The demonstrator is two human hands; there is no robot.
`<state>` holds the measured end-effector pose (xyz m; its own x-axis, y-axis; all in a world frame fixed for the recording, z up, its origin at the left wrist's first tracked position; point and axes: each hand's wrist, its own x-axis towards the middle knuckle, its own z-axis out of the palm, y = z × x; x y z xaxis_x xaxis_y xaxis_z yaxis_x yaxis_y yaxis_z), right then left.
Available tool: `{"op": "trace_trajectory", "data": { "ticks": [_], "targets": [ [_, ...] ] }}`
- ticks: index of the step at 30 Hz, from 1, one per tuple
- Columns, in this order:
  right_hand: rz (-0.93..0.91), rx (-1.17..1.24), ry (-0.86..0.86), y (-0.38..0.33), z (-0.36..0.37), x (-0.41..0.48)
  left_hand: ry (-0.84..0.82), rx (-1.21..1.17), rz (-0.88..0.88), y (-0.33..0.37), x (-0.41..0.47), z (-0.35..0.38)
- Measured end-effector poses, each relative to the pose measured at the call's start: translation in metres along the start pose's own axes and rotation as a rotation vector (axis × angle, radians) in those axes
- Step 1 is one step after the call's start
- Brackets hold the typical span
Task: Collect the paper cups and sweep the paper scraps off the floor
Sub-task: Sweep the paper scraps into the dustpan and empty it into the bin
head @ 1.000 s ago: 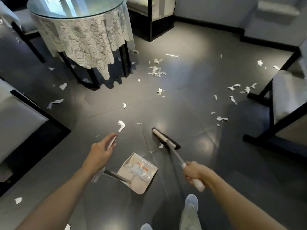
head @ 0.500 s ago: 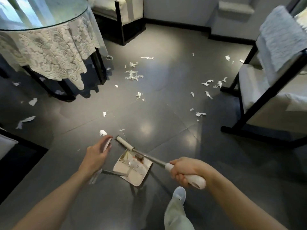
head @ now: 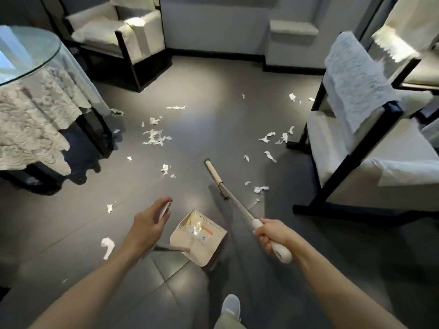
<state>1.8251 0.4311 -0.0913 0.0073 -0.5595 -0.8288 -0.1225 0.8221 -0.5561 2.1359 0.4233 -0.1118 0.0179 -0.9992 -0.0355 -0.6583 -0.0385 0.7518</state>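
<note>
At the far left I see the round glass table (head: 51, 47) with its lace cloth (head: 35, 129) hanging over the edge, and behind it a pale armchair (head: 133, 41) against the wall; on the dark tiled floor (head: 213, 119) in front of the table lies the thickest cluster of paper scraps (head: 155, 137), with smaller bits trailing from it towards me; one long scrap (head: 108, 245) lies just left of my left forearm. My left hand (head: 148, 227) has its fingers loosely curled round the white top of the dustpan handle, though blur hides the exact grip; the grey rod runs from under the palm down to the dustpan (head: 202, 236), which sits on the floor between my two arms with its mouth facing away from me; glare on the pan hides what it contains. The broom (head: 234, 203) slants up and left beyond the dustpan, its beige head near the middle of the floor; I cannot tell whether the bristles touch the tiles. My right hand (head: 273, 236) is wrapped firmly round the broom's white grip, whose end sticks out below the fist. Right of the broom head more torn pieces (head: 260, 189) lie close by, and others (head: 267, 137) sit near the leg of the black-framed chair (head: 356, 148); a light shoe (head: 231, 307) shows at the bottom edge.
</note>
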Motion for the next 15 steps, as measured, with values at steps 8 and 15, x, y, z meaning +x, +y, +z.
{"op": "trace_trajectory", "data": {
  "ticks": [8, 15],
  "targets": [
    [0.068, 0.124, 0.219, -0.060, -0.084, 0.056, -0.055, 0.041, 0.098, 0.041, 0.097, 0.038],
    [0.101, 0.025, 0.297, -0.086, -0.117, 0.100, -0.090, 0.043, 0.148, 0.049, 0.167, 0.065]
  ]
}}
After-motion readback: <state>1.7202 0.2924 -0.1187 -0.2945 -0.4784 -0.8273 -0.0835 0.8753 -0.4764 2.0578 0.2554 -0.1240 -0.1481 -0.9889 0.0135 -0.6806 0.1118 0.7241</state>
